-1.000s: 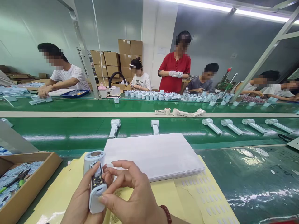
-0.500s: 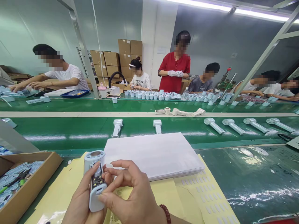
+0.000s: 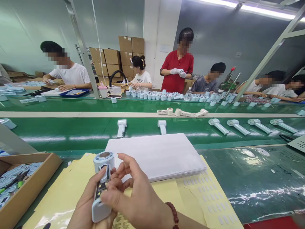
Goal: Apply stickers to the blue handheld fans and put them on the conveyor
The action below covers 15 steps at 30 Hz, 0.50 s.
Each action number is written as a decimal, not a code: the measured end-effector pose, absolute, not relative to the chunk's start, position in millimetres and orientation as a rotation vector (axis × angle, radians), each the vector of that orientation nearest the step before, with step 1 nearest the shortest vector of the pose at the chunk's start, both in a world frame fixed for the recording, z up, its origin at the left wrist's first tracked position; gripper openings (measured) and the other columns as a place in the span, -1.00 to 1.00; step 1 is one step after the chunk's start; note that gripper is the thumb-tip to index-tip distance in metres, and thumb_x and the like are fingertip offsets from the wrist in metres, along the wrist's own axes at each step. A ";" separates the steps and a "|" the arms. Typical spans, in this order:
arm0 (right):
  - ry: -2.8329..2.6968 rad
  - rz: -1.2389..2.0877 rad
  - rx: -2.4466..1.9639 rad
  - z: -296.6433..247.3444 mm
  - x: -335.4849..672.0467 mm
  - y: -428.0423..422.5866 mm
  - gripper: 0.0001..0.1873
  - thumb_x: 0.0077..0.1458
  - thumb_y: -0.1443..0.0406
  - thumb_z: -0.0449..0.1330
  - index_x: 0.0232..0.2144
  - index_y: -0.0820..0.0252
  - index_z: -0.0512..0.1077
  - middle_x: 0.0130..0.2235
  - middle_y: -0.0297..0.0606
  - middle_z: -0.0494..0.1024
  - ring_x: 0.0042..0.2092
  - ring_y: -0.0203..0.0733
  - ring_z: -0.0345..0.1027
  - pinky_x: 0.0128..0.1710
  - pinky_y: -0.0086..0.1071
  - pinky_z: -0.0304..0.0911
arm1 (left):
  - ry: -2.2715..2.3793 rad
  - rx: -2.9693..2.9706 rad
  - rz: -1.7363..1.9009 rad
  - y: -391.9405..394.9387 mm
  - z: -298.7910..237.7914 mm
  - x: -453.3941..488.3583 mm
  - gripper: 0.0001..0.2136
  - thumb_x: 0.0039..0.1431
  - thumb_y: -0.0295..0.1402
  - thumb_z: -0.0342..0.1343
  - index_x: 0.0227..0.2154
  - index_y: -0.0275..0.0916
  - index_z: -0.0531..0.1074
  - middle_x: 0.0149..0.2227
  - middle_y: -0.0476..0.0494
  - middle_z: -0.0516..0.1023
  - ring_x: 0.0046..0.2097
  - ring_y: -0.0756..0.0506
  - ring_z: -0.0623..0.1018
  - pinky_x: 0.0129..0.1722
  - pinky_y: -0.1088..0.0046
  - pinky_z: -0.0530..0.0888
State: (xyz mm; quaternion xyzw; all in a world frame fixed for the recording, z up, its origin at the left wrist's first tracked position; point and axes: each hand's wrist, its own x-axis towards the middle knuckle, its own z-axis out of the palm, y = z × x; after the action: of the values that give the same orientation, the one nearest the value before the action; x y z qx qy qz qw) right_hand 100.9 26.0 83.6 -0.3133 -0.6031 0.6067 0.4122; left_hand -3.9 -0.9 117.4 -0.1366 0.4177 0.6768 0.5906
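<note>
A light blue handheld fan (image 3: pixel 101 211) with a round head and an exposed dark circuit board in its handle is held up over the yellow sheets. My left hand (image 3: pixel 89 198) wraps around the handle from the left, its thumb on the part just below the head. From the right, my right hand (image 3: pixel 135 197) closes on the handle, its thumb over the lower end of the board and its middle fingers curled at the side. Its index finger stretches upward, clear of the fan. Whether a small part sits under the right fingertips is hidden.
A white paper stack (image 3: pixel 157 156) lies behind the hands on yellow sticker sheets (image 3: pixel 190 197). At left stands a cardboard box (image 3: pixel 40 178) of blue parts. Beyond runs a green conveyor (image 3: pixel 71 130) with several fans. Several co-workers sit or stand across it.
The fan and both hands have shifted slightly right. The small white oval piece seen by my right fingers no longer shows, and my right thumb has moved up onto the board.
</note>
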 end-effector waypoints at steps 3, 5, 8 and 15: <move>-1.631 1.314 -0.682 75.0 99.7 26.5 -0.11 -0.03 0.10 0.42 0.28 0.10 0.18 0.08 -0.10 0.40 0.00 -0.01 0.42 -0.08 -0.22 0.49 | 0.902 -0.497 1.572 1.5 121.5 -1.7 -0.69 0.39 -0.30 -0.07 -0.07 -0.35 0.52 -0.44 -0.17 0.53 -0.58 0.00 0.54 -0.60 0.68 0.52; -1.770 0.987 -0.599 66.3 97.7 27.0 -0.07 -0.01 0.05 0.46 0.29 0.09 0.15 0.14 -0.05 0.37 0.08 0.06 0.36 0.05 -0.12 0.43 | 0.877 -0.549 1.582 2.9 122.7 -0.4 -0.71 0.39 -0.28 -0.03 -0.11 -0.33 0.54 -0.41 -0.18 0.56 -0.60 0.01 0.55 -0.58 0.69 0.53; -1.877 0.822 -0.498 56.1 101.1 26.8 -0.06 0.08 0.03 0.43 0.34 0.10 0.09 0.22 0.00 0.30 0.21 0.09 0.24 0.18 -0.10 0.34 | 0.901 -0.527 1.580 3.2 120.7 -1.4 -0.72 0.37 -0.26 0.01 -0.14 -0.33 0.55 -0.39 -0.17 0.57 -0.61 0.01 0.55 -0.56 0.65 0.55; -1.650 1.343 -0.862 30.5 137.2 13.1 -0.75 0.05 0.34 0.42 -0.17 0.13 0.56 0.09 -0.17 0.44 0.00 -0.13 0.45 -0.22 -0.46 0.45 | 1.233 -0.139 1.515 -6.4 89.5 -28.0 -0.82 0.21 -0.55 0.05 -0.27 -0.35 0.58 -0.35 -0.25 0.64 -0.36 -0.12 0.67 -0.32 0.39 0.65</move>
State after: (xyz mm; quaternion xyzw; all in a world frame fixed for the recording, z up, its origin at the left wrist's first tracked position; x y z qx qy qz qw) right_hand 137.2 13.1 30.5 -0.3423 -0.6556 0.5333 0.4106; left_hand -28.0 -6.4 89.5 -0.0589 0.5225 0.6422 0.5577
